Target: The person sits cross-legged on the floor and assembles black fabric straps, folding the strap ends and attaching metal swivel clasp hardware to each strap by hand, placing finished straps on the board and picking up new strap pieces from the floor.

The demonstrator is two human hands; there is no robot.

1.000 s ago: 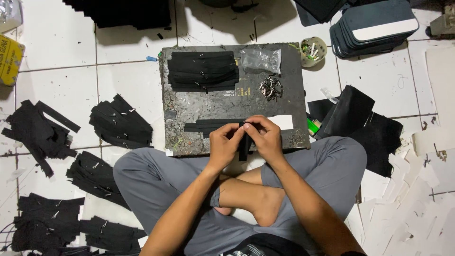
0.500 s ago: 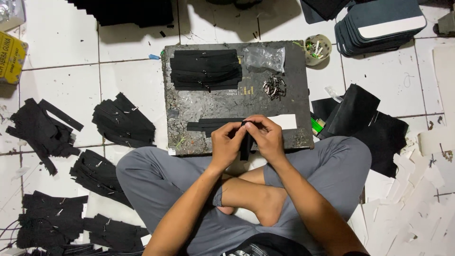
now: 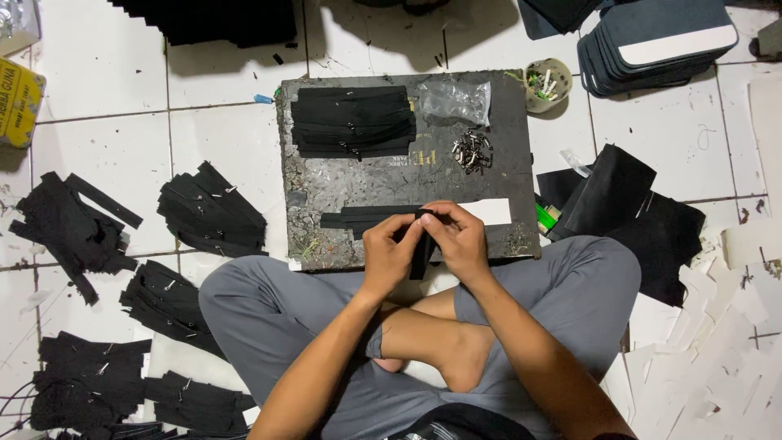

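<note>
Two hands met at the near edge of the board (image 3: 326, 175): the left hand (image 3: 389, 254) and right hand (image 3: 460, 240) both had fingers pinched on a black strip (image 3: 423, 254) hanging between them, near more strips (image 3: 358, 218) and small metal clips (image 3: 472, 151).

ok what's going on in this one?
A person sits cross-legged on a tiled floor. Both hands, left hand and right hand, pinch a black strip over the near edge of a dark work board. On the board lie a stack of black strips and small metal pieces.
</note>
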